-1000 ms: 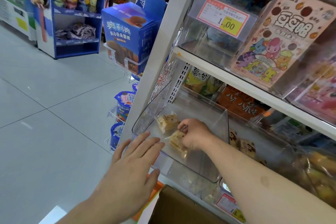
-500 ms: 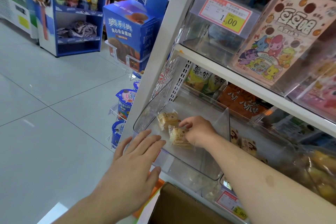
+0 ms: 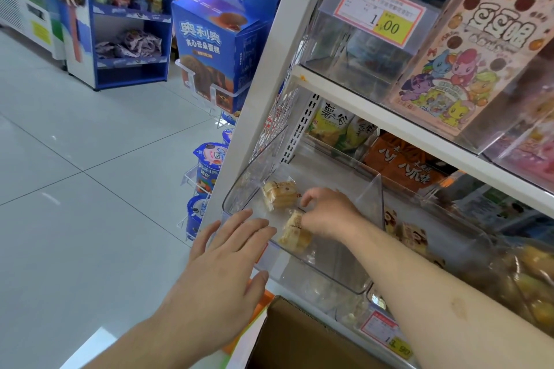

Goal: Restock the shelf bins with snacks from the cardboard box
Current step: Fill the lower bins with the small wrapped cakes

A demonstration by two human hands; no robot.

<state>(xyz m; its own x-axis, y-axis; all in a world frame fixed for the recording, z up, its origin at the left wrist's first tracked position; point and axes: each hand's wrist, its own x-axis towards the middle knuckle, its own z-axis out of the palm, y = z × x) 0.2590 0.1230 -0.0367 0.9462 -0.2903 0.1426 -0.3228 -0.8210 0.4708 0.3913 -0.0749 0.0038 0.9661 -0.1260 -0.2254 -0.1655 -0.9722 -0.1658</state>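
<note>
Head view: the wrapped snack cake (image 3: pixel 295 232) lies in the clear shelf bin (image 3: pixel 353 280), at seven o'clock from a second cake (image 3: pixel 279 194), right hand (image 3: pixel 328 213) pinching it — best laid flat alongside — while the left hand (image 3: pixel 223 271) hovers relaxed at the front rim, cardboard box (image 3: pixel 299 335) below.

You're standing in a small shop: white shelves (image 3: pixel 389 117) carry clear bins (image 3: pixel 344 275) of wrapped snacks, price tags (image 3: pixel 380 13) (one reads 1.00) hang on the bin fronts, and a blue display stand (image 3: pixel 132 69) of packaged treats sits on the tiled floor (image 3: pixel 75 189).
</note>
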